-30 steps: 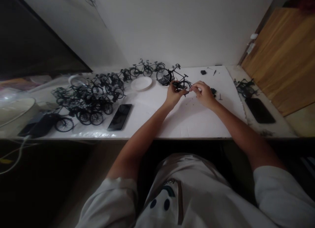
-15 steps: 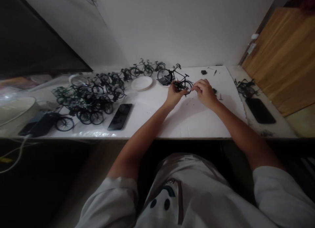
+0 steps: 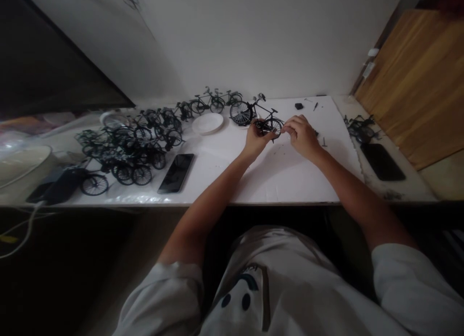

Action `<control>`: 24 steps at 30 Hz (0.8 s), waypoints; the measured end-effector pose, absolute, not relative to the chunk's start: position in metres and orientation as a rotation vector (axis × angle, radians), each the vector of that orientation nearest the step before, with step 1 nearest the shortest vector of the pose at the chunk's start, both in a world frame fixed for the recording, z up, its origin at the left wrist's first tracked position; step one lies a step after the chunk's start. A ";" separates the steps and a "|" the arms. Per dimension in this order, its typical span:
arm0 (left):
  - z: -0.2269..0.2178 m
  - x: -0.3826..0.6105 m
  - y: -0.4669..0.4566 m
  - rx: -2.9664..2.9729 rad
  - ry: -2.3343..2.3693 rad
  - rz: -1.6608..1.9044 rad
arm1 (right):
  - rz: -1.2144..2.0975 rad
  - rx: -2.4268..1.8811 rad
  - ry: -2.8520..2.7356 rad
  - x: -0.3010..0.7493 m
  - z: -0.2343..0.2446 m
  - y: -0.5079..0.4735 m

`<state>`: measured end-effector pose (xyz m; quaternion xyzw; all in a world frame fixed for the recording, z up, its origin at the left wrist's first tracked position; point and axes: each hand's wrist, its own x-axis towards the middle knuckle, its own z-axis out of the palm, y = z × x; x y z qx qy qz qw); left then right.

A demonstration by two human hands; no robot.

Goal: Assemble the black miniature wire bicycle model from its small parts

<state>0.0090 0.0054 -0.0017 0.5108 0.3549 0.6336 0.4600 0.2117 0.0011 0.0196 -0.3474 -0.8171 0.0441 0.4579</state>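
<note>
Head view: small black model bicycle (image 3: 253, 114) upright on the far middle of the white desk (image 3: 290, 176), long axis slanting from far left to near right, front wheel toward the wall. Left hand (image 3: 255, 140) at the rear wheel from the near side, grip clasped around it. Right hand (image 3: 303, 137) just right of that wheel, fingertips pinched together at its rim; holding a tiny part or not, impossible to tell. White dish (image 3: 208, 123) and phone (image 3: 176, 171) well apart to the left.
</note>
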 end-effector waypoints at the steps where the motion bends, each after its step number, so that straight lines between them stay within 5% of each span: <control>1: -0.001 0.009 0.005 1.249 0.865 1.549 | 0.113 -0.858 -2.015 0.212 0.020 0.001; 24: -0.004 0.006 0.013 1.078 0.893 1.558 | 0.192 -0.870 -2.041 0.206 0.019 -0.005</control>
